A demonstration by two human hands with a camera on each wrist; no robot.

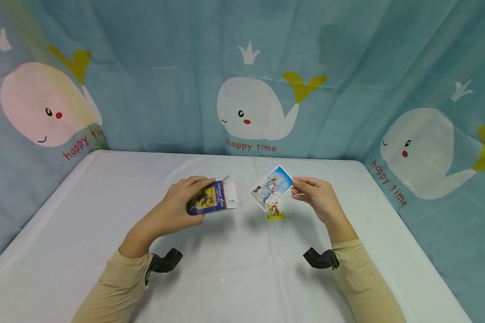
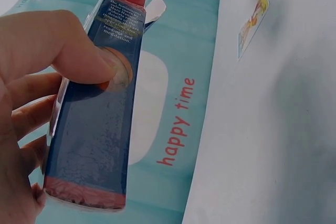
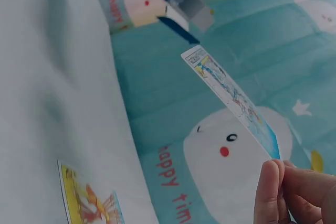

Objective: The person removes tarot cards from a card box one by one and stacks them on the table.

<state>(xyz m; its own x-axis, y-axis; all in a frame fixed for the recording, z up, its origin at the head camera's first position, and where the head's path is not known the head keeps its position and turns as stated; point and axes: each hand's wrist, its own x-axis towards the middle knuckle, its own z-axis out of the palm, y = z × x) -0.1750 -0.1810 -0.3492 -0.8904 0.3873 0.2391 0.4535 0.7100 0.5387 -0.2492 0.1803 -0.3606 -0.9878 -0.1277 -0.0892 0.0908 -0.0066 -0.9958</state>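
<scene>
My left hand (image 1: 180, 204) grips a dark blue tarot card box (image 1: 207, 198) with a yellow picture panel. The box's open end points right, its flap up and a clear wrapper sticking out. In the left wrist view the thumb presses on the narrow side of the box (image 2: 94, 135). Between thumb and fingers, my right hand (image 1: 317, 197) pinches one tarot card (image 1: 271, 187) by its corner, picture side up, blue at the top. Below it a second card (image 1: 276, 212) with a yellow picture lies on the table, partly covered by the held card in the head view.
A white cloth covers the table (image 1: 234, 287). Behind and on both sides hangs a blue curtain (image 1: 157, 98) printed with whales. Black wrist mounts (image 1: 165, 261) stick out from both sleeves above the cloth.
</scene>
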